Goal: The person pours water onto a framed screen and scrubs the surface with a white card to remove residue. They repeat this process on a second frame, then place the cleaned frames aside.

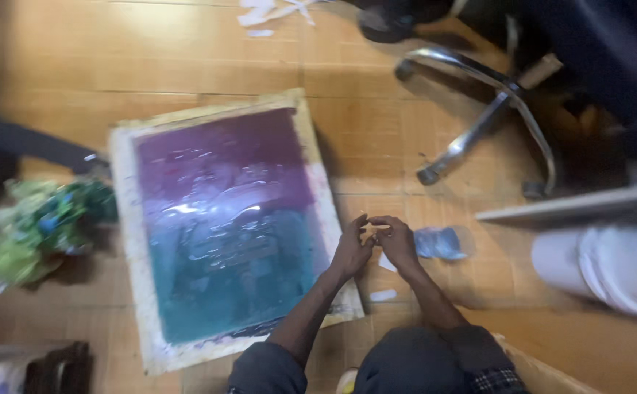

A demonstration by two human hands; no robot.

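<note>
- wooden floor [377, 138], honey-coloured boards: carries everything here; no table in use.
- screen frame [224, 226], pale wooden border, mesh stained purple above and teal below: lies flat on the floor, glossy and seemingly wet, its right edge just beside the hands.
- left hand [351, 248]: fingers pinched toward the right hand; grip nearly closed, on something too small and blurred to tell.
- right hand [397, 241]: fingertips meeting the left; grip likewise drawn together, contents unclear.
- blue crumpled scrap [439, 243]: on the floor touching or just beside the right hand.
- white bits [383, 295]: near the wrists.
- green crumpled bundle [37, 230]: left of the frame, apart from the hands.
- chair base [479, 124], chrome with castors: upper right, crowding that side.
- white rolls [610, 266]: far right, under a pale board.
</note>
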